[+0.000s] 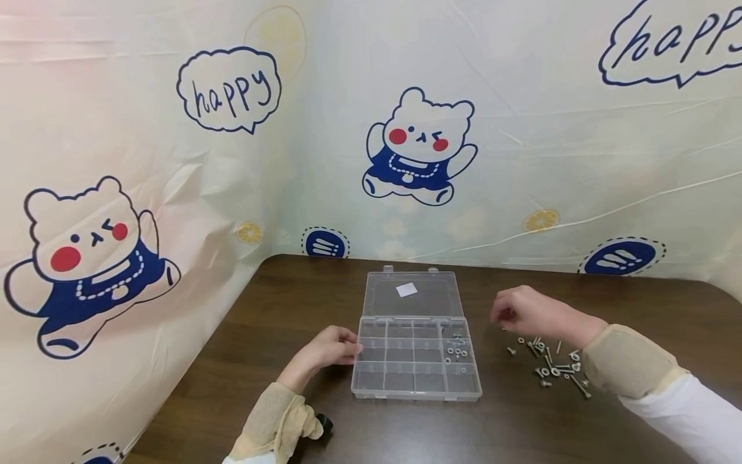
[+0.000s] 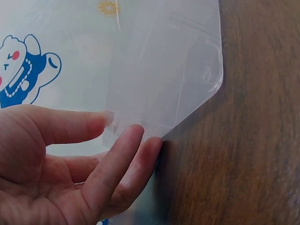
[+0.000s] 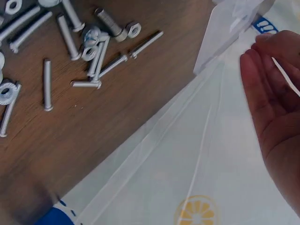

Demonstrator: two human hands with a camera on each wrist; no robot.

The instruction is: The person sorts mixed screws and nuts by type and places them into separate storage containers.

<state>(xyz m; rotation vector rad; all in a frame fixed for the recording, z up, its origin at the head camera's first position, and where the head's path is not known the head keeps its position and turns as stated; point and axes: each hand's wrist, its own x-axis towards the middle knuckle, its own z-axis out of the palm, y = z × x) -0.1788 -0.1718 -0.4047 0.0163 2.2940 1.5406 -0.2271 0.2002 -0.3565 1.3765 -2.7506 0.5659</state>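
Note:
A clear plastic compartment box (image 1: 400, 393) lies on the table with its lid (image 1: 429, 296) folded back. My left hand (image 1: 332, 348) holds the box at its left side; in the left wrist view the thumb (image 2: 77, 125) and bent fingers (image 2: 124, 157) meet the edge of the clear plastic (image 2: 164, 93). Several nuts (image 1: 456, 352) and small screws lie in the right-hand compartments. My right hand (image 1: 524, 312) hovers between box and loose hardware, thumb and fingertips drawn together. I cannot tell whether something small is between them. Loose bolts (image 1: 547, 357) lie below that hand.
Screws (image 3: 48, 84) and nuts (image 3: 134, 30) are scattered on the brown wooden table (image 1: 266, 309). A white label (image 1: 406, 290) shows on the lid. Behind and to the left hangs a printed cloth (image 1: 324, 161). A small black object (image 1: 324, 425) is at the left wrist.

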